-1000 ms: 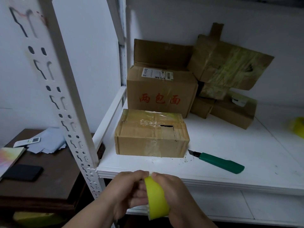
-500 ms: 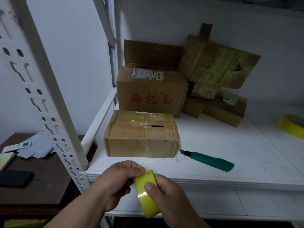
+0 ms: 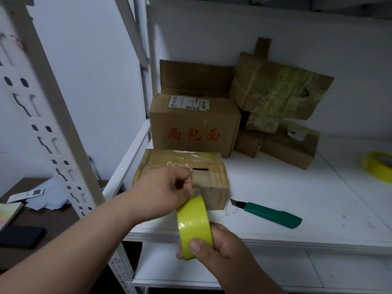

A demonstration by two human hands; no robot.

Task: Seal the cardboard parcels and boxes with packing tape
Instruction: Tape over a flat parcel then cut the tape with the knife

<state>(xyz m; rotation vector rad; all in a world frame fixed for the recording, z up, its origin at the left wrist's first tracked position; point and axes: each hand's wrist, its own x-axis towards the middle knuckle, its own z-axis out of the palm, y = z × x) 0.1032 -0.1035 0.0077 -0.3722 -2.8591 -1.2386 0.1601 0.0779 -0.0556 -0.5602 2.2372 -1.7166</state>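
Note:
A small cardboard box with old clear tape and a dark slot in its top lies near the front left of the white shelf. My right hand grips a yellow tape roll just in front of the shelf's edge. My left hand pinches the tape's loose end, pulled up against the box's front face. A short strip runs between my left fingers and the roll.
A bigger box with red characters stands behind, with several taped boxes stacked at its right. A green utility knife lies right of the small box. A second yellow roll sits at far right. A rack post and dark table are left.
My left hand has risen from the roll to the small box's front, drawing tape out. My right hand still holds the roll, now lower right of the left hand.

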